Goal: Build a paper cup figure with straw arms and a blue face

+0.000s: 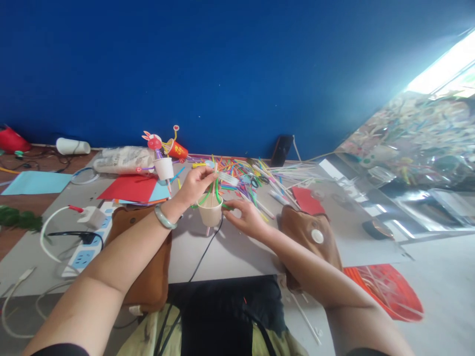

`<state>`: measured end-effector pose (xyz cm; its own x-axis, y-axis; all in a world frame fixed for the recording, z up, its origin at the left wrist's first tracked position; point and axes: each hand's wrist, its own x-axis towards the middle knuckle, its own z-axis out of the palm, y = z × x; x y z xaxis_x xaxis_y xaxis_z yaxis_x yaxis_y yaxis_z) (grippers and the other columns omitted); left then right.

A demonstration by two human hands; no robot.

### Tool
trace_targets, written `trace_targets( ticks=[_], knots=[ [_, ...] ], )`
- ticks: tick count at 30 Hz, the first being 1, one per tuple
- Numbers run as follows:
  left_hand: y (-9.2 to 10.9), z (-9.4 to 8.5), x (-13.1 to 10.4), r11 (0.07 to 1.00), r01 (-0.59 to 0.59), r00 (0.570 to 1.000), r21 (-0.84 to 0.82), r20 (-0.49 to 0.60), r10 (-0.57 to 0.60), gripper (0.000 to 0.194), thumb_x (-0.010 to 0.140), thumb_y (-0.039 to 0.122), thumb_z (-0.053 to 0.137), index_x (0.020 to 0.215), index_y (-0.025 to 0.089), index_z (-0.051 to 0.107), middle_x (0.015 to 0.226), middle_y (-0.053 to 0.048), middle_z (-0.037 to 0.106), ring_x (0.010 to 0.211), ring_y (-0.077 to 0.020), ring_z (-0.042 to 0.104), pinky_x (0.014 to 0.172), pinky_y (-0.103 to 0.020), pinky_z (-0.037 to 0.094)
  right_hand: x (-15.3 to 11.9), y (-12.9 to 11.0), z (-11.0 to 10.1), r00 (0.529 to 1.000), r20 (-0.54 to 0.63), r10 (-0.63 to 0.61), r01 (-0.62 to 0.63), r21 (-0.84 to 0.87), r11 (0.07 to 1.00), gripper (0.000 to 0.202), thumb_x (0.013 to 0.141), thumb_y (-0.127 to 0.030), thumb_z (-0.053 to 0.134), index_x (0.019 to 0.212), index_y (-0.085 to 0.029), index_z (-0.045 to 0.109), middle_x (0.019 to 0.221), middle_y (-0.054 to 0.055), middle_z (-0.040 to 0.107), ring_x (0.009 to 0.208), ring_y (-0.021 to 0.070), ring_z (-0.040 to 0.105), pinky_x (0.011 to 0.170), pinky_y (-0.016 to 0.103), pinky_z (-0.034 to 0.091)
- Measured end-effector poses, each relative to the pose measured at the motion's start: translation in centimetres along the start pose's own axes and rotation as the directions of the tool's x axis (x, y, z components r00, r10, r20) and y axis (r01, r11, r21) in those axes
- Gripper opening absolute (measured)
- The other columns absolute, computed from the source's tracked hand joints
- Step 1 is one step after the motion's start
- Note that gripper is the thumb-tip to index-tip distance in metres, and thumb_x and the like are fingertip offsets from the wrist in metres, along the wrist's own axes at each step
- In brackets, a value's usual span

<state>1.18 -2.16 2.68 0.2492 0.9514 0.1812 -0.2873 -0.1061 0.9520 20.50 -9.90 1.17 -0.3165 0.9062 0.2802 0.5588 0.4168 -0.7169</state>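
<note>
A white paper cup (210,216) hangs upright over the table in front of me. Green straws or pipe cleaners (217,190) stick up out of its mouth and poke through its sides, and a pale pinkish straw end (208,231) shows beneath it. Above the rim, my left hand (200,184) pinches the top of a thin pale stick rising from the cup. The fingers of my right hand (247,216) are closed at the cup's right side, around a short green end. My right fingertips partly cover that green piece.
Behind the cup lies a pile of coloured straws (237,173) with markers. A finished-looking cup figure (163,168) and a red cup (178,150) stand back left. Brown pouches (143,257) flank my arms. A power strip (89,247) is left, a black cable (206,249) crosses the table.
</note>
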Motion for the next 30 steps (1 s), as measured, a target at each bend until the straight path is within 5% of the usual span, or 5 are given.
trace_targets(
  ticks=[4,7,12,17,30],
  knots=[
    [0.5,0.3,-0.2,1.0,-0.015,1.0,0.001,0.024,0.015,0.034,0.072,0.044,0.083,0.081,0.016,0.067,0.072,-0.001,0.067,0.063,-0.0131,0.062,0.062,-0.026,0.052,1.1,-0.7,-1.9,0.978,-0.108,0.178,-0.146,0.253,0.956,0.029,0.091,-0.046,0.058,0.1,-0.02,0.068,0.092,0.008,0.078,0.083,0.0209,0.072,0.081,0.036,0.056],
    [0.9,0.4,-0.4,1.0,-0.004,0.999,0.005,0.051,0.004,0.033,0.072,0.041,0.082,0.086,0.015,0.068,0.075,-0.002,0.069,0.067,-0.0144,0.064,0.065,-0.027,0.052,2.6,-1.6,-3.5,0.946,-0.133,0.296,-0.225,0.387,0.894,0.041,0.09,-0.059,0.055,0.09,-0.019,0.064,0.081,0.007,0.076,0.06,0.0137,0.063,0.059,0.028,0.05],
    [1.1,0.6,-0.5,0.999,0.008,0.993,-0.035,0.12,-0.004,0.032,0.071,0.035,0.083,0.093,0.013,0.072,0.082,-0.003,0.073,0.07,-0.0137,0.066,0.069,-0.027,0.054,4.8,-2.2,-4.8,0.905,0.121,0.408,-0.408,0.52,0.751,0.034,0.082,-0.049,0.069,0.09,-0.016,0.064,0.071,0.005,0.072,0.038,0.004,0.036,0.037,0.022,0.023],
    [0.9,0.6,-0.6,0.99,0.093,0.981,-0.103,0.181,-0.073,0.041,0.065,0.035,0.087,0.094,0.013,0.069,0.077,-0.003,0.074,0.062,-0.0138,0.067,0.063,-0.028,0.055,6.6,-1.1,-5.1,0.85,0.289,0.44,-0.522,0.567,0.637,0.027,0.069,-0.029,0.075,0.089,-0.015,0.064,0.056,-0.003,0.06,0.037,0.0044,0.04,0.036,0.02,0.022],
    [0.5,1.7,-1.8,0.965,0.249,0.935,-0.082,0.282,-0.217,0.072,0.054,0.041,0.094,0.09,0.023,0.034,0.061,0.003,0.069,0.053,-0.0194,0.069,0.052,-0.026,0.052,11.6,-0.2,-5.7,0.821,0.566,0.074,-0.277,0.282,0.919,0.032,0.059,-0.011,0.065,0.09,-0.016,0.072,0.077,-0.002,0.073,0.069,0.0117,0.065,0.064,0.022,0.051]
  ],
)
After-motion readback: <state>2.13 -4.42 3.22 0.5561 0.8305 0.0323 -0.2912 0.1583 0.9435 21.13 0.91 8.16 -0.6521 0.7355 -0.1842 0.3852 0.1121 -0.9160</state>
